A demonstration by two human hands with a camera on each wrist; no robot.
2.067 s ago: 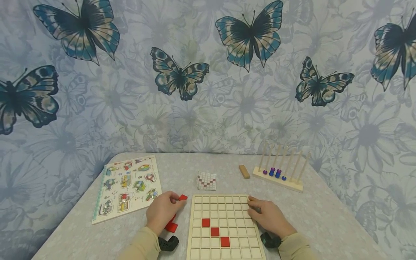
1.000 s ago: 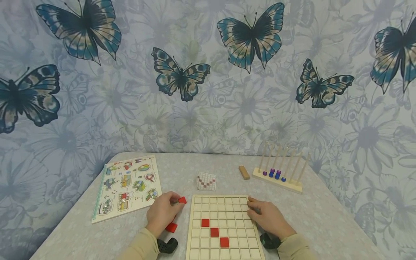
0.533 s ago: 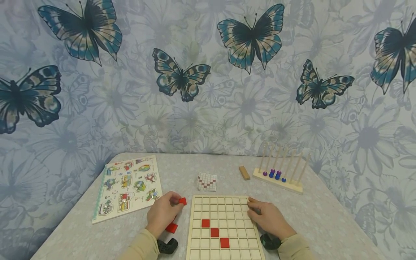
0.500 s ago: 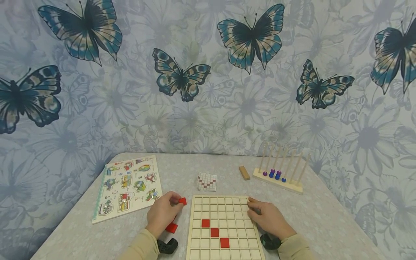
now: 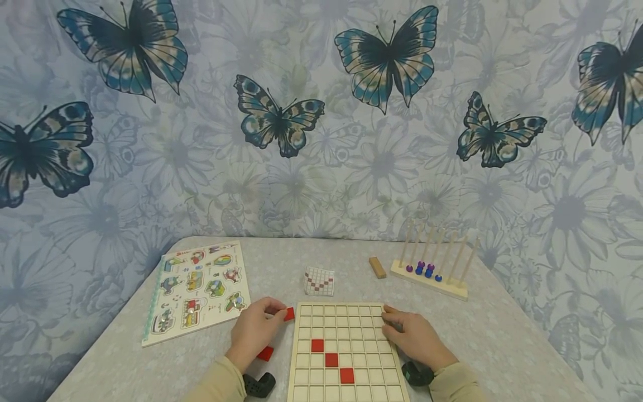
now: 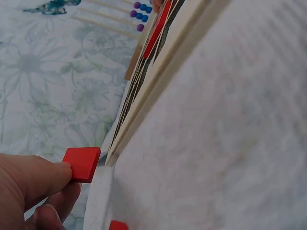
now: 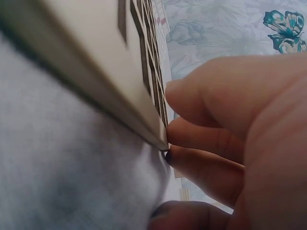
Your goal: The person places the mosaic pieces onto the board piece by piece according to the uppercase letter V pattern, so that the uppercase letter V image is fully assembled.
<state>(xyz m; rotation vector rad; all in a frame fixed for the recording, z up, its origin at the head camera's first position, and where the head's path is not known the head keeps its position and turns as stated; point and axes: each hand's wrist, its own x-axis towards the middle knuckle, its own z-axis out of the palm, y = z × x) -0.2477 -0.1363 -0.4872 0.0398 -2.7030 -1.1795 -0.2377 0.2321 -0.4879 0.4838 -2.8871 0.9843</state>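
Observation:
My left hand [image 5: 255,330] pinches a red square tile [image 5: 289,314] just left of the far left corner of a wooden grid board [image 5: 353,335]. The left wrist view shows that tile [image 6: 82,164] between thumb and fingers [image 6: 38,179], off the table. Three red tiles, one of them [image 5: 331,360] in the middle, lie in a diagonal of cells. Another red tile [image 5: 265,353] lies on the table by my left wrist. My right hand [image 5: 416,336] rests its fingertips on the board's far right edge; in the right wrist view the hand [image 7: 230,129] touches the board's corner [image 7: 160,139].
A small pattern card [image 5: 319,281] lies behind the board. Farther back are a wooden block [image 5: 377,267] and a peg stand [image 5: 432,282] with purple and blue beads. At the left lies a picture puzzle board [image 5: 173,301]. The wallpapered wall [image 5: 321,195] rises behind the table.
My left hand has moved slightly right, bringing the pinched red tile closer to the board's edge. My right hand has stayed on the board, and the three tiles in the cells are unchanged.

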